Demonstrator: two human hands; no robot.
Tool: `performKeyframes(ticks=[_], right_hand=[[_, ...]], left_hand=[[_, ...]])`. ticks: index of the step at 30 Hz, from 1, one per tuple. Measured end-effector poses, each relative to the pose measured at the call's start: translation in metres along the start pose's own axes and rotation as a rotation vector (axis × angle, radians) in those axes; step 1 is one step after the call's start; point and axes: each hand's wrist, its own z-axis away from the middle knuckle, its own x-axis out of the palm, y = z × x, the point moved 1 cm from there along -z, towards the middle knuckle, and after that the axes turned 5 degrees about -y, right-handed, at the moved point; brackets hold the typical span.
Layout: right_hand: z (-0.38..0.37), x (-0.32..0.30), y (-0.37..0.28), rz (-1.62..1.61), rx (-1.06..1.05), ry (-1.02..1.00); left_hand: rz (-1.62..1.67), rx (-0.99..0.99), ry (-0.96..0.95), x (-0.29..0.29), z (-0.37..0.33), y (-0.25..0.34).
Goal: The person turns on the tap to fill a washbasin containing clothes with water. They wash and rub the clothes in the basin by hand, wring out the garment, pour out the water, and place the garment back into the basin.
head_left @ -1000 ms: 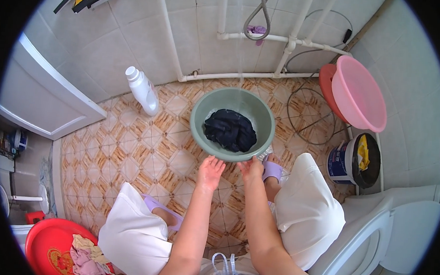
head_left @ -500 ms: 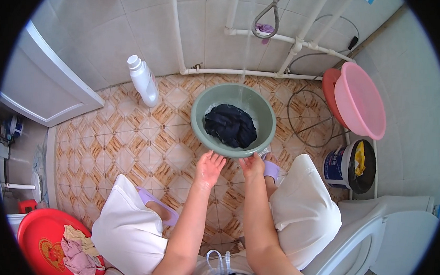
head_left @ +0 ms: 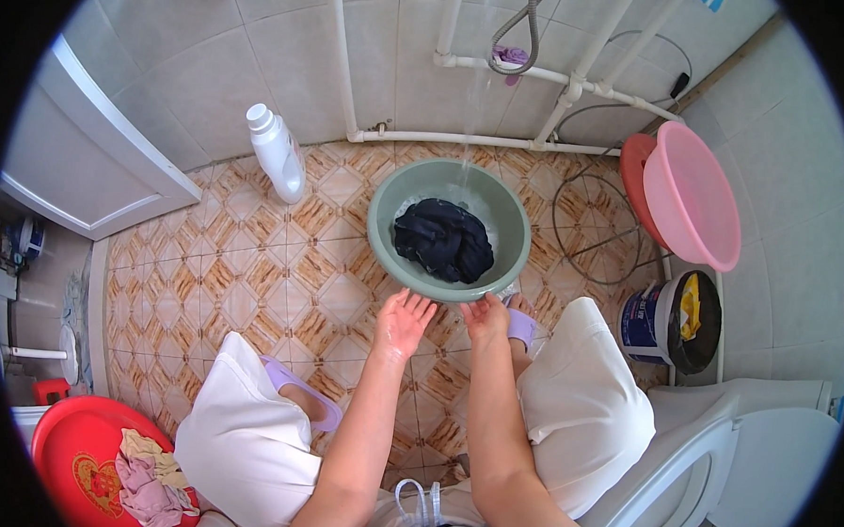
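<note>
While water [head_left: 472, 115] falls into the green basin [head_left: 512, 237] at frame centre, I judge it heavy, slippery, best held at opposite sides; its dark cloth [head_left: 444, 240] looks soft; left hand [head_left: 404, 323] open at its lower edge; right hand [head_left: 485, 321] there too, grip unclear.

Pale grey tiled walls [head_left: 299, 60] — white pipes [head_left: 343, 53] along them; brown-patterned floor [head_left: 196, 272]; white door [head_left: 97, 146] left, white toilet [head_left: 775, 472] right.

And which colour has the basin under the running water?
The basin is greyish green, best seen in the head view.
</note>
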Motion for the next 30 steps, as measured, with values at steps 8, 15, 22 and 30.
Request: performKeyframes(ticks=[8,15,22,30], right_hand=[[0.001,0.000,-0.001,-0.018,-0.013,0.005],[0.002,0.002,0.001,-0.006,0.011,0.012],[0.008,0.005,0.001,-0.033,-0.021,-0.025],[-0.003,-0.002,0.004,-0.043,-0.006,-0.014]], left_hand=[[0.030,0.034,0.027,0.007,0.004,0.000],[0.038,0.036,0.029,0.004,0.004,0.001],[0.038,0.019,0.028,0.001,0.003,0.001],[0.021,0.037,0.030,0.006,0.004,0.000]])
